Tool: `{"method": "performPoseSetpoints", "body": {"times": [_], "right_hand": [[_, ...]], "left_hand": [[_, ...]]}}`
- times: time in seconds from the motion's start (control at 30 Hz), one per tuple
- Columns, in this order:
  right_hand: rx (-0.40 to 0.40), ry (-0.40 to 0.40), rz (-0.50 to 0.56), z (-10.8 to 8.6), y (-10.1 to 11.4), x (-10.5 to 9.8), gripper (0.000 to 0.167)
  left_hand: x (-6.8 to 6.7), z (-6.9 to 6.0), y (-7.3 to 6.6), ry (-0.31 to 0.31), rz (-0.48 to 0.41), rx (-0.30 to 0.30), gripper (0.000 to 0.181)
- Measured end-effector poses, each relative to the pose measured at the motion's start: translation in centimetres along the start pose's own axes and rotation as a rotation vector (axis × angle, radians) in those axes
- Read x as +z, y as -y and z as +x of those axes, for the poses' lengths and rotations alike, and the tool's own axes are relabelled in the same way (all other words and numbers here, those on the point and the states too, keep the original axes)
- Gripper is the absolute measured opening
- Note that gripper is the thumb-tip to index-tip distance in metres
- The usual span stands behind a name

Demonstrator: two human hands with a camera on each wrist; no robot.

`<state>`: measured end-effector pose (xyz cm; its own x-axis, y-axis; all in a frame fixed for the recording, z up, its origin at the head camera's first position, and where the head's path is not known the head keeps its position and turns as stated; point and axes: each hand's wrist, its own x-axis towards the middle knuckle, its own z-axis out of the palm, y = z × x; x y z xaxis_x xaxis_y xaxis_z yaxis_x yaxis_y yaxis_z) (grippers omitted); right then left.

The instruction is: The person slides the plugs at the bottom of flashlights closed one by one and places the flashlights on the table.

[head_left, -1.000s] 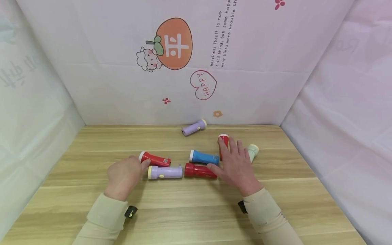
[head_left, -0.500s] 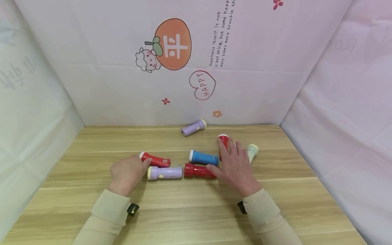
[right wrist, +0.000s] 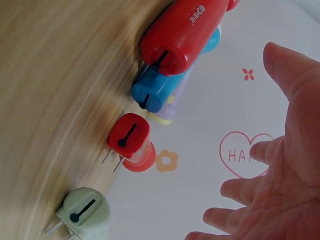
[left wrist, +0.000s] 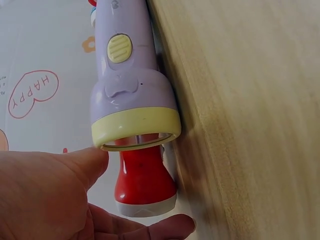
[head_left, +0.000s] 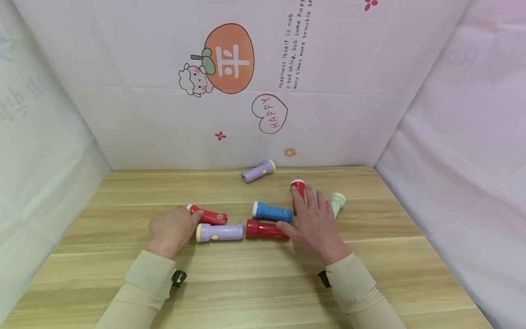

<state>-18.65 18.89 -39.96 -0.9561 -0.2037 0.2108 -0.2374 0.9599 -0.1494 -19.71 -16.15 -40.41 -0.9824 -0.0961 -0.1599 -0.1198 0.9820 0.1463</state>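
My left hand point(head_left: 170, 230) is beside the white-rimmed end of a red flashlight point(head_left: 211, 216). In the left wrist view, the thumb and bent fingers of this hand point(left wrist: 45, 195) lie around the red flashlight's head point(left wrist: 142, 187), with no firm grip visible. A purple flashlight point(head_left: 226, 232) lies just in front of it. My right hand point(head_left: 318, 226) hovers with fingers spread over another red flashlight point(head_left: 298, 186), its thumb by a dark red one point(head_left: 263, 229). Nothing is in its palm in the right wrist view point(right wrist: 285, 165). A blue flashlight point(head_left: 273, 212) lies behind the dark red one.
A pale green flashlight point(head_left: 338, 201) lies to the right of my right hand. Another purple flashlight point(head_left: 258, 172) lies at the back of the wooden table point(head_left: 246, 292), near the printed white cloth wall point(head_left: 164, 132). Cloth also stands at both sides.
My left hand has shifted slightly to the right, near the red flashlight's end. My right hand keeps its spread pose, and the flashlights lie as before. The head view has turned slightly.
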Motion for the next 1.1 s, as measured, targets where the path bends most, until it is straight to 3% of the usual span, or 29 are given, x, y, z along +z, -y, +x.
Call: {"method": "performPoseSetpoints", "body": {"times": [0.63, 1.1], "right_hand": [[0.002, 0.001, -0.004, -0.2, 0.2, 0.1, 0.103], [-0.002, -0.002, 0.001, -0.4, 0.2, 0.2, 0.103]], "left_hand": [[0.2, 1.0, 0.0, 0.040, 0.000, -0.008, 0.063], [0.1, 1.6, -0.2, 0.022, -0.008, 0.004, 0.057]]}}
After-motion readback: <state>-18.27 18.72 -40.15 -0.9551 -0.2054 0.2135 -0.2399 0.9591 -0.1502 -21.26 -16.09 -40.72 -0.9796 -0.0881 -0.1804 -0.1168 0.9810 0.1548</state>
